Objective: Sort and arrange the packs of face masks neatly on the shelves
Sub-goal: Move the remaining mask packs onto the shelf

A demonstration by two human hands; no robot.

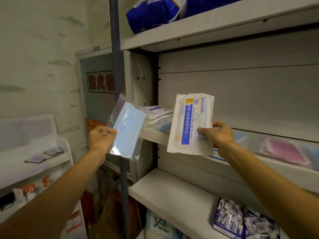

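The sorting looks only partly done. Taking the middle shelf [151, 135] as the landmark: at its left end a small stack of white packs [158, 115] already lies flat, a little fanned rather than squared, with something pale blue tucked under its near edge. Further right along the same shelf a pink pack [284, 150] and some bluish packs lie loose and overlapping, blurred, so I cannot count them; these seem still unsorted. In front of the shelf the person holds two packs up in the air, neither on a shelf yet. The left hand [101, 137] pinches a clear bag of blue masks [127, 128] by its left edge, the thumb on the plastic, just left of the stack. The right hand [217, 133] pinches a white printed pack marked "Disposable Medical Mask" [191, 123] at its right edge, fingers curled round it, just right of the stack and upright before the shelf. My guess is each goes to its own kind: the printed one to the white stack, the clear one elsewhere. The shelf below holds a box of small wrapped items [241, 221], and the shelf above a blue bag [155, 12]; neither seems part of the job.
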